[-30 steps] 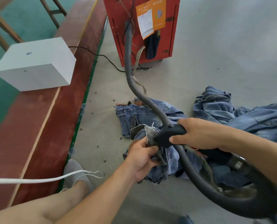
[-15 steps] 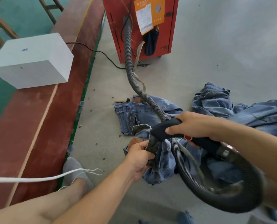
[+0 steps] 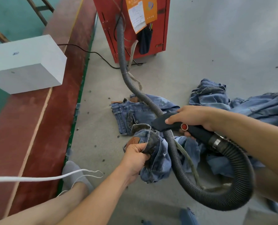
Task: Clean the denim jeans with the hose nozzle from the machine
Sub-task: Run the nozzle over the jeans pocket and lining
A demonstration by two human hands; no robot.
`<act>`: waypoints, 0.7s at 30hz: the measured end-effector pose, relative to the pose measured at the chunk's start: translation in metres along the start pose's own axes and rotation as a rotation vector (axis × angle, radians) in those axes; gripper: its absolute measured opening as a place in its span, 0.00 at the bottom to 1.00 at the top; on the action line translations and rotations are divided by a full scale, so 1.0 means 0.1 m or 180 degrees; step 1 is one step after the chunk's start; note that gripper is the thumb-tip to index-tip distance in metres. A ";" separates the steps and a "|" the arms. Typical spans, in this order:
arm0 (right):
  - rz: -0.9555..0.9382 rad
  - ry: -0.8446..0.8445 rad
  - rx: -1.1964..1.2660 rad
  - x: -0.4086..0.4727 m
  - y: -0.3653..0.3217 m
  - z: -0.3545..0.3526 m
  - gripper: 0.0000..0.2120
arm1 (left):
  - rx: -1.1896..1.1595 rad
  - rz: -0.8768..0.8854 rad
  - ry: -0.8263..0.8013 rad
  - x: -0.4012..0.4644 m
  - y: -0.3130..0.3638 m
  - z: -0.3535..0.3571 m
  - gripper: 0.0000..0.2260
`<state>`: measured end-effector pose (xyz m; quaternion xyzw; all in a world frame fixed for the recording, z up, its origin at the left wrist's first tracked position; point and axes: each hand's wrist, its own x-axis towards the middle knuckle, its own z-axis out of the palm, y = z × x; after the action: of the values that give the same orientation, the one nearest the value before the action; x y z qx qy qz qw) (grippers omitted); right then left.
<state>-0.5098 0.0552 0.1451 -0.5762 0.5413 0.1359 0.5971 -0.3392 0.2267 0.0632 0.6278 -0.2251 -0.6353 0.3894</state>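
Observation:
My left hand (image 3: 136, 155) grips a bunched waistband of blue denim jeans (image 3: 153, 153), lifted off the floor. My right hand (image 3: 191, 118) holds the black hose nozzle (image 3: 164, 122), its tip close to the bunched denim just above my left hand. A red button (image 3: 184, 127) shows on the handle. The black ribbed hose (image 3: 232, 168) loops under my right arm and runs up to the red machine (image 3: 135, 26) at the top. A second pair of jeans (image 3: 130, 114) lies flat on the grey floor behind.
More denim (image 3: 232, 99) is piled at the right. A white box (image 3: 24, 64) sits on the red-brown platform (image 3: 42, 127) at the left. A black cable (image 3: 93, 53) crosses the floor. A white cord (image 3: 37, 178) and my socked foot (image 3: 76, 176) are at the lower left.
My right hand has moved the nozzle up and to the right, so its tip has drawn slightly off the fabric. My left hand keeps its grip on the jeans.

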 end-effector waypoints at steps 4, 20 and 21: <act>0.0052 -0.0400 -0.0156 -0.07 0.00 -0.21 0.16 | 0.0003 0.0104 0.0063 0.02 0.02 -0.04 0.29; -0.0112 -0.0152 -0.0327 -0.19 -0.06 0.06 0.17 | -0.0251 -0.0044 -0.0387 0.05 0.13 -0.18 0.19; -0.0168 0.0007 -0.0186 -0.16 -0.05 0.11 0.16 | -0.0282 -0.0063 -0.0491 0.05 0.13 -0.18 0.20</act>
<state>-0.5064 0.0708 0.1582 -0.6077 0.5223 0.1353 0.5828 -0.3185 0.2191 0.0683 0.5614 -0.2199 -0.6949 0.3920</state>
